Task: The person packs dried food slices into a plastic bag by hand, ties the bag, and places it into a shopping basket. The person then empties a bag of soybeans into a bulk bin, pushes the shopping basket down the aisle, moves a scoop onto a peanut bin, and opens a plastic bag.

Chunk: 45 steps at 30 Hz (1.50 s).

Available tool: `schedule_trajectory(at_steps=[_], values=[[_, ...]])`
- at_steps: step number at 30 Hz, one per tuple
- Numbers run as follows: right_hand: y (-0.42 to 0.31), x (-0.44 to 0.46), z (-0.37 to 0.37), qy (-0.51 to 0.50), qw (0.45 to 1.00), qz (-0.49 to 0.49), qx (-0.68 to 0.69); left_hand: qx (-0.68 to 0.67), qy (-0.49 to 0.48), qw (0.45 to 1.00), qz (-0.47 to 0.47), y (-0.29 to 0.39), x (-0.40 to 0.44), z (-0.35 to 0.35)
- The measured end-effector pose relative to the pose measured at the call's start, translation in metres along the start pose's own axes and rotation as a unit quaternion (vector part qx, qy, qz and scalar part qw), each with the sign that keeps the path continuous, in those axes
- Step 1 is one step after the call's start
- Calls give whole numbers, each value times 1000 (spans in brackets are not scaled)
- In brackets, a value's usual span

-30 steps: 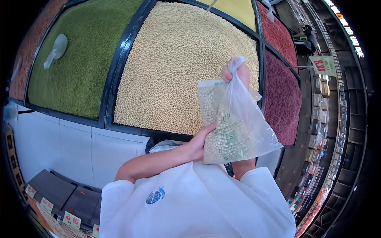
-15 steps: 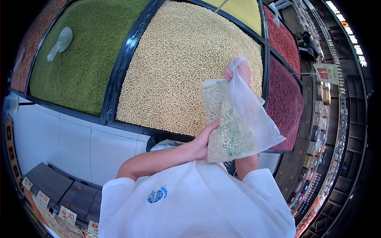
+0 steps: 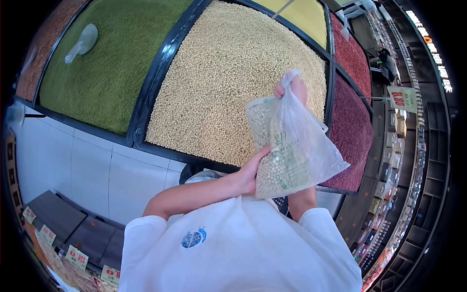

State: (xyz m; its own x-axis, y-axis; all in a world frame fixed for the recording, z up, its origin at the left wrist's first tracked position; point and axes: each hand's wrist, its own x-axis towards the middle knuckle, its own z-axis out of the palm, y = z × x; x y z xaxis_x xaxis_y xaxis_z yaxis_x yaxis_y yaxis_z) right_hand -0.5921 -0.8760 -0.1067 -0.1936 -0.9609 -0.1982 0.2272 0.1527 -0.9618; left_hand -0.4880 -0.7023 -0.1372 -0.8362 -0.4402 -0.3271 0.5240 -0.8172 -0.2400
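Observation:
A clear plastic bag (image 3: 287,163) with green print hangs in front of my chest, its lower left part filled with pale round beans. My right hand (image 3: 296,90) is closed around the gathered neck of the bag. Lower down, my left hand (image 3: 251,171) grips the bag's filled left side, thumb on the near face and the other fingers mostly hidden. Beyond the bag lies a bin of loose pale beans (image 3: 219,78), which look like soybeans.
Dark bin dividers (image 3: 154,73) frame the beans. Green beans (image 3: 116,53) with a white scoop (image 3: 87,40) lie left, dark red beans (image 3: 348,131) right, yellow grain (image 3: 296,19) behind. A price sign (image 3: 403,99) juts out right. A person (image 3: 386,65) is farther off.
The view has tilted slightly, so the bins shift a little in frame. Both hands keep the same hold on the bag. The distant person at the right shows more fully.

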Motion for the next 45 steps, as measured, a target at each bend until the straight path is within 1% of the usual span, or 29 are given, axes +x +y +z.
schedule_trajectory(at_steps=[2,5,8,11,14,17,23,26,29,32,35,38,41,44,45], values=[[-1,2,0,-15,1000,7,-6,-5,0,1000,5,1,1,0],[-4,1,5,-6,1000,-1,-12,-30,-14,999,-8,3,-2,0],[-3,2,9,-4,1000,7,15,1,11,1000,10,1,-1,0],[1,2,6,-11,1000,1,12,-2,-13,1000,14,-1,2,-7],[3,-2,8,-42,998,3,-44,-5,-16,1000,9,-2,-1,-7],[6,-6,10,-50,998,-11,-26,-18,-40,999,-3,-4,1,-14],[4,-11,15,-36,999,5,-20,-33,-78,996,18,-7,0,-19],[8,-16,19,-42,999,8,-12,-35,-81,996,20,-9,-4,-19],[16,-13,10,-96,995,19,-34,-36,-88,995,19,-10,-9,-17],[18,-13,9,-108,992,17,-64,-41,-87,995,12,-11,-8,-19],[23,-5,-2,-85,994,61,-29,-43,-57,997,3,-12,-4,-21],[24,-5,-11,-36,996,53,54,-29,-52,998,4,-13,0,-22],[19,3,-22,-48,996,34,67,-27,-53,998,0,-13,3,-20],[15,1,-19,-20,1000,8,19,-30,-58,998,-5,-16,5,-18],[17,1,-19,-26,999,21,4,-35,-56,998,-7,-17,5,-17]])
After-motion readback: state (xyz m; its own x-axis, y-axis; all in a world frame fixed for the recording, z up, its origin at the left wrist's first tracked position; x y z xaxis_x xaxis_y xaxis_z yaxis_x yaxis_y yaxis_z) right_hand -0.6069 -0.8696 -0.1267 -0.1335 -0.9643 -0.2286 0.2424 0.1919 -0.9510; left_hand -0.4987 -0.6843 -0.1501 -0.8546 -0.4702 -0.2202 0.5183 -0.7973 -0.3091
